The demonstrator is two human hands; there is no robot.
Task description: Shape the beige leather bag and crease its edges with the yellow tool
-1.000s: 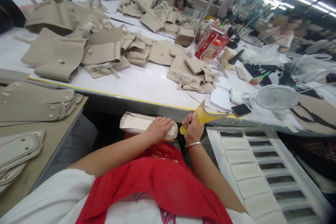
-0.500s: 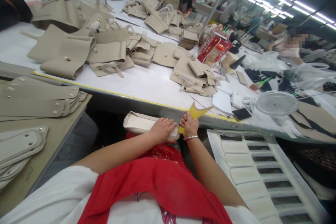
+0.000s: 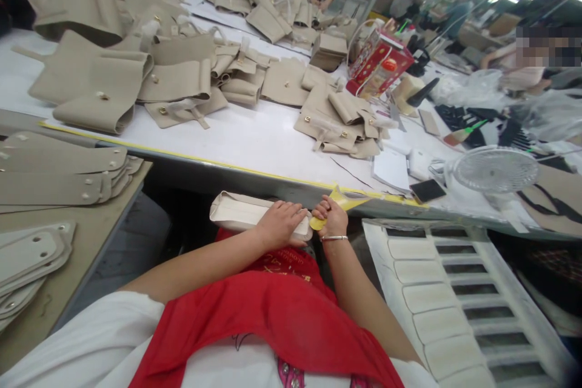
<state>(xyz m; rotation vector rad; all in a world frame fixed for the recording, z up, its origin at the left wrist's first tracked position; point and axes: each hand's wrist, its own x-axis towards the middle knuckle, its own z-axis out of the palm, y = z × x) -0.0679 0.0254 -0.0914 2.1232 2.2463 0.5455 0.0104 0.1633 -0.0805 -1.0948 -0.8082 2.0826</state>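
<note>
My left hand (image 3: 282, 222) lies over the right end of a beige boxy bag piece (image 3: 240, 209), gripping it on my lap in front of the table edge. The piece has a pale, open-looking upper side. My right hand (image 3: 331, 218) is a fist around a yellow tool with a flared, forked end (image 3: 342, 197). Its rounded lower end comes out beside the right end of the bag piece; I cannot tell if they touch. The flared end points up and right, over the yellow-taped table edge.
Beige bags (image 3: 177, 76) lie in heaps across the white table (image 3: 254, 139). A red box (image 3: 382, 60), a phone (image 3: 428, 191) and a fan (image 3: 495, 170) stand right. Flat panels (image 3: 59, 185) are stacked left; a rack of pale pieces (image 3: 416, 273) is right. Co-workers are beyond.
The yellow tool has tilted lower, its forked end leaning further right. My left hand keeps its place on the bag piece. The whole view has shifted slightly.
</note>
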